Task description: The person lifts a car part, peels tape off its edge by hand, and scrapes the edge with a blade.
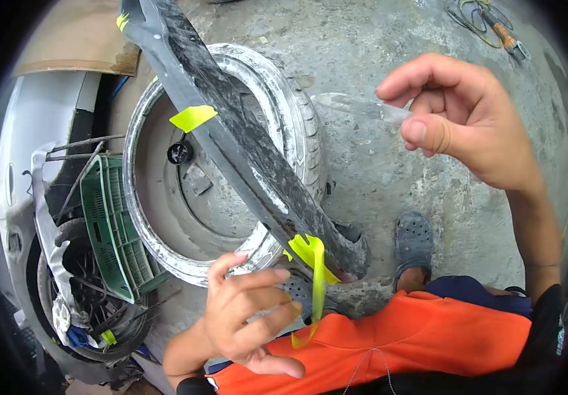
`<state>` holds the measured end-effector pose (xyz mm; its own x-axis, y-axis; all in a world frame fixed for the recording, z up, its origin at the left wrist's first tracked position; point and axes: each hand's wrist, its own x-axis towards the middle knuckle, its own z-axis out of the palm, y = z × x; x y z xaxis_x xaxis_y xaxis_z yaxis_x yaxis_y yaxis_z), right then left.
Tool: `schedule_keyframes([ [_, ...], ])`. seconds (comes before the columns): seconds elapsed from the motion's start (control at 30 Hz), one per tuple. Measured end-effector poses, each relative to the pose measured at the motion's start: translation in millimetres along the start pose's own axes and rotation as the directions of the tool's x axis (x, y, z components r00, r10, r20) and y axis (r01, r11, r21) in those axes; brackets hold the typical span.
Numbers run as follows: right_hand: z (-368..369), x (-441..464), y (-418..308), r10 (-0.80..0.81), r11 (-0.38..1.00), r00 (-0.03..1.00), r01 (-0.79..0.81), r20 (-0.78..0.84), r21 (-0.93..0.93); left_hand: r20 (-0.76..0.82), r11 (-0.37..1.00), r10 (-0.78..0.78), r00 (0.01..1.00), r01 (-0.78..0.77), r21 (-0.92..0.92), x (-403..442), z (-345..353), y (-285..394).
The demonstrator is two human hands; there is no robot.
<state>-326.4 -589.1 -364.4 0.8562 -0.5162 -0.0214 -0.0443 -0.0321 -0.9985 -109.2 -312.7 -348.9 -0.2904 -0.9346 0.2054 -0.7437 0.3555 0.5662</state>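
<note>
Your long dark panel (195, 72) lies slantwise across the upper side of a whitened tire (313, 141), which rests flat on the concrete floor (376, 178). The work appears partway along: yellow tape sits at the panel's far end (123, 22), a second patch (193, 118) lies at its upper middle, and a third (307, 249) is fixed near the end closest to you. That last one seems unfinished, since its tail hangs loose toward your lap; what is left, judging from this, is the free tail and the clear strip.

Your right hand (465, 118) pinches the clear strip (394, 113) between thumb and fingers, well apart from the panel. Your left hand (247, 322) is loosely spread, fingers half curled, just beside the tape's tail; whether it touches the tail you cannot tell.

Count: one panel, one tire beneath it, three visible patches of tape on the panel, one clear strip, one green crate (93, 197), one corded tool (504, 38), two clogs (414, 234).
</note>
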Motion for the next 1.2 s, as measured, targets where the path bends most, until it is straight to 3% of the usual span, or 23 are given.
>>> schedule_keyframes([
  [0.2,-10.5,-3.1,5.5,0.016,1.0,0.998,-0.016,-0.06,-0.013,-0.016,0.998,0.065,0.998,-0.065,0.022,0.5,-10.1,12.5],
  [0.27,-10.7,-1.9,3.7,0.025,0.999,0.997,-0.027,-0.07,-0.026,-0.13,0.996,0.076,0.989,-0.07,0.047,-4.2,-15.5,9.1],
  [0.4,-7.2,-4.8,-3.2,-0.007,0.999,0.996,0.003,-0.088,-0.045,-0.182,0.992,-0.084,0.98,0.1,0.079,-8.7,-23.2,1.3],
  [0.47,-2.8,-5.9,-9.3,0.013,0.999,0.997,-0.016,-0.081,-0.039,-0.185,0.99,-0.094,0.978,0.111,0.082,-8.0,-19.9,-7.6],
  [0.6,20.2,-7.9,-9.3,0.06,0.998,0.998,-0.06,-0.013,0.025,-0.114,0.964,-0.024,0.993,0.053,0.262,-7.0,-11.3,-21.1],
  [0.73,34.1,-11.7,-15.6,-0.095,0.944,0.995,0.1,0.031,-0.315,-0.08,0.915,-0.029,0.996,0.059,0.399,3.5,-4.2,-22.9],
  [0.87,43.2,-9.2,-16.4,-0.127,0.888,0.982,0.174,0.137,-0.426,-0.09,0.876,-0.072,0.993,0.106,0.47,7.6,-2.3,-29.4],
  [1.07,58.7,-5.2,-15.0,-0.109,0.939,0.994,0.109,0.019,-0.325,-0.088,0.783,-0.083,0.993,0.12,0.61,8.6,-4.9,-39.8],
  [1.13,64.4,-4.4,-16.0,-0.005,0.974,0.999,-0.007,-0.049,-0.227,-0.086,0.772,-0.096,0.992,0.129,0.623,11.0,-7.2,-40.3],
  [1.2,67.1,-5.4,-16.1,0.005,0.973,0.999,-0.014,-0.038,-0.231,-0.061,0.748,-0.129,0.99,0.137,0.649,13.3,-9.6,-40.0],
])
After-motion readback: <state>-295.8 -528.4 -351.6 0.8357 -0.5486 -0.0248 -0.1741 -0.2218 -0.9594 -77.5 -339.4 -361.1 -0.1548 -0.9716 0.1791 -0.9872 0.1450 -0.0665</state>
